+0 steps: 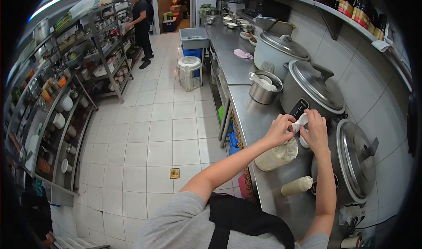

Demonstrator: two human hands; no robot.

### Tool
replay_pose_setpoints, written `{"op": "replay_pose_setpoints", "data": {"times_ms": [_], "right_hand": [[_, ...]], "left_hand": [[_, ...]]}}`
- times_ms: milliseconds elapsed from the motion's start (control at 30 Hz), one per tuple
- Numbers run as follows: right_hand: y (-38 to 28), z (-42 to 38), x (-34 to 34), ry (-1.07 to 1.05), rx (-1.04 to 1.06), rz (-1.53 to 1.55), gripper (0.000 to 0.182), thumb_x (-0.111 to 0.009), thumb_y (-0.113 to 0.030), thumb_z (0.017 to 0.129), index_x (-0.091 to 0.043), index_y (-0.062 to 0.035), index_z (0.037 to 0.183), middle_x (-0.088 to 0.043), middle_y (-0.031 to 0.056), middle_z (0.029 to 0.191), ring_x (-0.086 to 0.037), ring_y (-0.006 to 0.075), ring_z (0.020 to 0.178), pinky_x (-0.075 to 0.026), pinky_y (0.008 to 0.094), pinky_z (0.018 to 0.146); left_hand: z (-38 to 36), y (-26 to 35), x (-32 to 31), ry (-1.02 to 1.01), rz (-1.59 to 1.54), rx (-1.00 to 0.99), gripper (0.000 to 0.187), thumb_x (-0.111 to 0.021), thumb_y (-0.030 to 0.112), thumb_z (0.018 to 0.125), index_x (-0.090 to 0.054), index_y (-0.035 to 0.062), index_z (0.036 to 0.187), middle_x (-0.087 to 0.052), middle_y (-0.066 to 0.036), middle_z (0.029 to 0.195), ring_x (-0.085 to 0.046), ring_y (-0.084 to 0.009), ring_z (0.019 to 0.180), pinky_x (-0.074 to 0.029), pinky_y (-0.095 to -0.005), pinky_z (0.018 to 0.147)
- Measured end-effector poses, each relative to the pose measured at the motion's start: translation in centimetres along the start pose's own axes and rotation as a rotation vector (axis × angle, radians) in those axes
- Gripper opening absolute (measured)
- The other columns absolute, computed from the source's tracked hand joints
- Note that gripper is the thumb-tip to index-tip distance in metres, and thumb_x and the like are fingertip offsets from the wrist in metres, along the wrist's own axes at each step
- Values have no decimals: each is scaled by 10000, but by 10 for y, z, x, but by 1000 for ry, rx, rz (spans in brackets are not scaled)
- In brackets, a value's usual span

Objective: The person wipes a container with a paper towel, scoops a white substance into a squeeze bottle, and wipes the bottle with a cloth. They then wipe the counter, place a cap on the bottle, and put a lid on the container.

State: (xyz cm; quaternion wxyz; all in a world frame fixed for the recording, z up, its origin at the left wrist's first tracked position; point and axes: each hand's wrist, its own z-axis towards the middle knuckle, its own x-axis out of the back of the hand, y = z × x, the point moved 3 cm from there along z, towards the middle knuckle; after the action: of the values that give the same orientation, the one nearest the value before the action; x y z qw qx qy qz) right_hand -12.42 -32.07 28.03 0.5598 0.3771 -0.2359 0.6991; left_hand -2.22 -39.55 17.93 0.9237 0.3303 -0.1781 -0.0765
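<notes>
Over the counter, my left hand [281, 129] and my right hand [315, 132] meet with bent fingers, both pinching a white crumpled piece [300, 122] that looks like twisted plastic or cloth. What it is exactly I cannot tell. Below my left wrist stands a clear tub [273, 159] of pale creamy stuff, partly hidden by my forearm. A small white round thing [303, 141] shows beneath my right hand. Nearer to me, a squeeze bottle [296, 186] filled with something cream-coloured stands between my forearms.
Large lidded cookers [307, 88] line the wall side of the steel counter [235, 73]. A steel pot [263, 90] holds white items. Sauce bottles fill the shelf [334, 11] above. A stool [190, 71] stands on the floor; a person [141, 22] is by the left racks [101, 51].
</notes>
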Motion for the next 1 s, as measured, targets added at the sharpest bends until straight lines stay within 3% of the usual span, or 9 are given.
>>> {"op": "replay_pose_setpoints", "data": {"times_ms": [400, 667, 733, 800, 833, 867, 1000], "right_hand": [[8, -3, -18, 210, 119, -204, 440, -604, -73, 630, -506, 24, 1047, -545, 128, 943, -539, 274, 880, -387, 383, 809], [14, 5, -21, 167, 100, -237, 448, -629, -85, 651, -493, 8, 1068, -529, 112, 947, -524, 253, 927, -379, 380, 832], [24, 6, -22, 121, 13, 11, 447, -566, -17, 710, -457, 22, 1142, -529, 154, 1015, -533, 299, 919, -405, 392, 821], [33, 5, -21, 185, -112, 434, 458, -589, -30, 759, -438, 4, 1190, -547, 156, 1031, -587, 269, 802, -460, 359, 710], [39, 4, -26, 112, -216, 652, 453, -560, -35, 807, -400, -3, 1229, -574, 156, 989, -599, 241, 719, -472, 337, 661], [45, 2, -34, 171, -247, 793, 368, -553, -38, 824, -445, 7, 1173, -599, 107, 864, -581, 155, 677, -461, 294, 634], [58, 3, -50, 154, -371, 981, 183, -572, -43, 824, -539, 11, 996, -609, 40, 772, -542, 66, 670, -439, 230, 603]], "left_hand": [[8, -9, -5, -4, 7, 6, 129, -639, 148, 690, -564, 45, 707, -545, -78, 1061, -467, -271, 994, -374, -372, 860], [16, -17, -7, -13, -21, -66, 107, -645, 136, 688, -584, 51, 710, -545, -90, 1068, -465, -284, 992, -363, -374, 875], [17, -22, -7, 47, -28, -70, 112, -653, 137, 701, -590, 47, 723, -539, -94, 1081, -465, -284, 997, -356, -369, 884], [20, -21, -2, 39, -30, -45, 109, -655, 133, 718, -602, 42, 743, -532, -95, 1092, -456, -277, 1022, -350, -364, 898], [21, -20, 0, 20, -52, -59, 109, -655, 133, 718, -602, 42, 743, -532, -95, 1092, -456, -277, 1022, -350, -364, 898], [22, -20, 2, -11, -41, -30, 116, -658, 136, 721, -606, 37, 753, -529, -91, 1096, -450, -273, 1034, -346, -363, 908], [24, -19, -2, -125, -40, 16, 148, -674, 142, 715, -620, 25, 788, -526, -80, 1101, -435, -258, 1059, -339, -361, 934]]}}
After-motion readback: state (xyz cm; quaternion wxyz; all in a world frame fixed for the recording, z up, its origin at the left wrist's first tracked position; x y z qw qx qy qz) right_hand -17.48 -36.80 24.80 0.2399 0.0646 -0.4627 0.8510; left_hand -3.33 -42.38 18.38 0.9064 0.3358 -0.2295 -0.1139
